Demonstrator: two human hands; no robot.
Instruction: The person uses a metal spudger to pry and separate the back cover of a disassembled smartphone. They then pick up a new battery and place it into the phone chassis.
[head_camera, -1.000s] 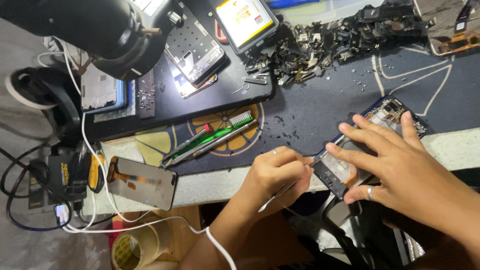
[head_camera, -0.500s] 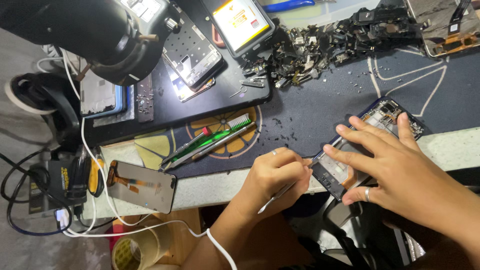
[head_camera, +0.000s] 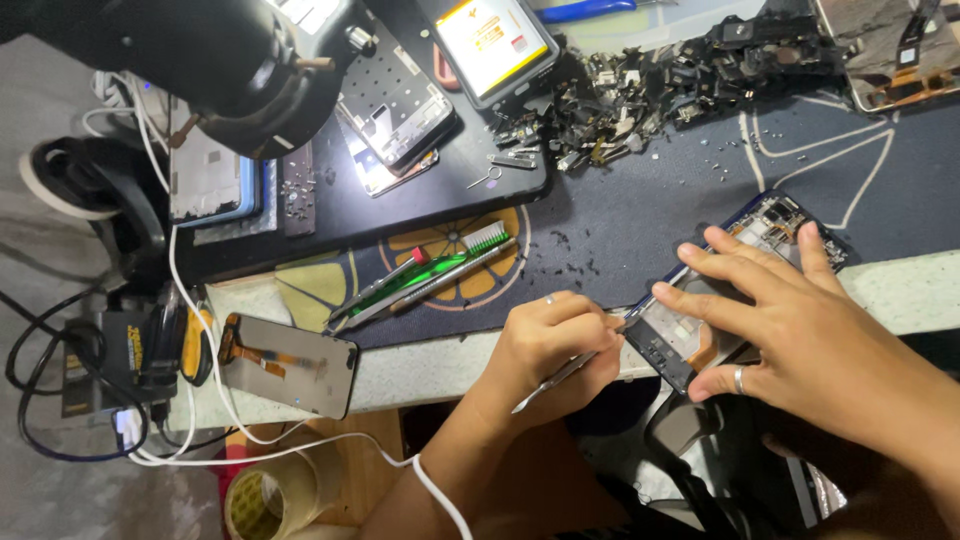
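Note:
An opened smartphone with a blue frame lies at the table's front edge, its inner parts exposed. My right hand lies flat over it, fingers spread, a ring on one finger. My left hand is closed around a thin metal pry tool, whose tip points at the phone's lower left edge. A ring shows on that hand too.
A detached phone screen lies at the front left. A green toothbrush and screwdrivers rest on the dark mat. Phone frames, a lit phone, a heap of small parts, a microscope head, cables and tape surround them.
The view has shifted slightly. My right hand has slid a little along the phone; my left hand stays closed on the tool at the phone's edge.

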